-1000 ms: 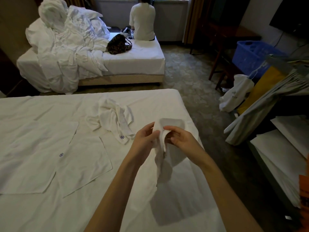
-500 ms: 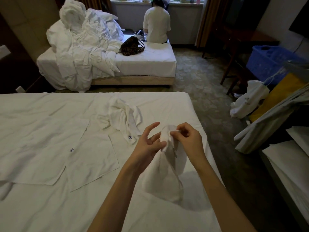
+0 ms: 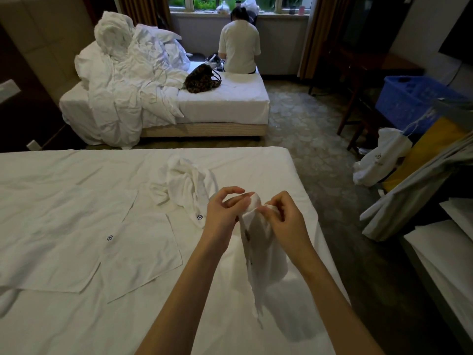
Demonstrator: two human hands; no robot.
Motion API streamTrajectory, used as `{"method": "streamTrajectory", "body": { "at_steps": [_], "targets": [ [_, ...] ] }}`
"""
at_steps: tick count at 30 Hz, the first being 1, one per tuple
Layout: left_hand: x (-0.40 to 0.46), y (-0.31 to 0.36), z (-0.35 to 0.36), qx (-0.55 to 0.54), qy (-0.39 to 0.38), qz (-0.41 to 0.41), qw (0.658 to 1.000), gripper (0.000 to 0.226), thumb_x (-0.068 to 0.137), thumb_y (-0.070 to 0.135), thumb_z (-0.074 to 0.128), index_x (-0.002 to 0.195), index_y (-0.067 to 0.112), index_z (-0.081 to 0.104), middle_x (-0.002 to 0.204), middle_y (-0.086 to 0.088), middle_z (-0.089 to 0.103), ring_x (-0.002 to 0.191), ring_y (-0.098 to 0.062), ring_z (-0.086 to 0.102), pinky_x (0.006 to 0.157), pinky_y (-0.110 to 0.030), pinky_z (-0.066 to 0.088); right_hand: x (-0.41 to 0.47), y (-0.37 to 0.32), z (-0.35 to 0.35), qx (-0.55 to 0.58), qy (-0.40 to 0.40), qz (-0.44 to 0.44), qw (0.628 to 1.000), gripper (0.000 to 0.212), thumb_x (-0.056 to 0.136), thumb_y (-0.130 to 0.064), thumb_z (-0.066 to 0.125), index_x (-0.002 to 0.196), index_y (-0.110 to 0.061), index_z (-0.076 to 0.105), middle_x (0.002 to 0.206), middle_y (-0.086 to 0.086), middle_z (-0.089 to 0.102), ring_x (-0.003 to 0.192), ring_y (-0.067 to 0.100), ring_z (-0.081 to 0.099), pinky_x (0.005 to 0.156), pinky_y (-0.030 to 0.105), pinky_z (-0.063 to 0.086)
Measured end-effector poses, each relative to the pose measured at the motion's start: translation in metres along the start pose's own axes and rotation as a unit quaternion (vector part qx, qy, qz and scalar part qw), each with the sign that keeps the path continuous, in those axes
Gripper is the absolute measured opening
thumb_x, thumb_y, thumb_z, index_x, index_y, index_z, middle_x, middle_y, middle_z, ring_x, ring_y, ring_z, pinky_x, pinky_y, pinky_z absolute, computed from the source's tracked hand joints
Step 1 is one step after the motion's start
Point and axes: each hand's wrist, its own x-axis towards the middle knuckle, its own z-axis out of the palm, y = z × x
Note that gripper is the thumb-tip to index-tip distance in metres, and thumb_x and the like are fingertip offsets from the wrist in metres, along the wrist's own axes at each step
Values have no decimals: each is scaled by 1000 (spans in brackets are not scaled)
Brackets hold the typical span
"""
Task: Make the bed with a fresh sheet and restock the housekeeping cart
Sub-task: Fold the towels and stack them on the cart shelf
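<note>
White cloth (image 3: 263, 254), held above bed (image 3: 76, 316)
Left hand (image 3: 225, 213) and right hand (image 3: 284, 221) both pinch its top edge; crumpled towel (image 3: 186, 185) lies beyond left hand.

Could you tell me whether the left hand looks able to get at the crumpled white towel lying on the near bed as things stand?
Probably yes. The crumpled towel lies just beyond the left hand with only bare sheet between, but that hand is pinching the small white cloth and would have to let go first.
</note>
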Motion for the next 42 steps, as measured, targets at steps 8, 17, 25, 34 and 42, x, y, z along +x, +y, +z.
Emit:
{"method": "streamTrajectory", "body": {
  "at_steps": [8,17,25,34,42],
  "targets": [
    [-6,3,-3,76,-62,33,995,16,99,25,48,105,19,62,103,6,72,101,-13,66,82,-25,55,1,1,12,3,46,-16,999,20,85,-24,67,81,-27,47,77,-13,56,69,11,57,63,5,45],
    [-10,14,-14,105,-124,106,981,25,87,4,64,109,14,56,117,-3,67,110,-17,64,90,-32,54,2,2,15,20,28,-30,999,20,84,-22,69,79,-24,50,75,-9,58,70,-3,58,62,7,47],
    [7,56,-32,217,-151,169,950,40,90,-18,42,107,17,53,105,3,67,96,-5,66,74,-17,52,25,4,5,-99,-91,-69,989,17,81,-25,72,91,-21,59,97,-9,52,86,4,52,72,3,44],
    [23,115,-57,268,-86,314,907,53,87,-23,36,100,25,56,79,1,66,82,-4,63,83,-11,42,43,27,11,-87,-177,51,979,61,73,-30,79,127,-26,52,140,-2,35,94,3,49,76,5,40],
    [23,124,-79,222,-45,329,917,51,85,-24,36,98,21,55,73,7,65,78,-5,62,84,-16,44,34,78,32,-109,-245,44,963,8,77,-29,75,74,-28,68,140,-8,42,126,9,37,101,25,31]
  ]
}}
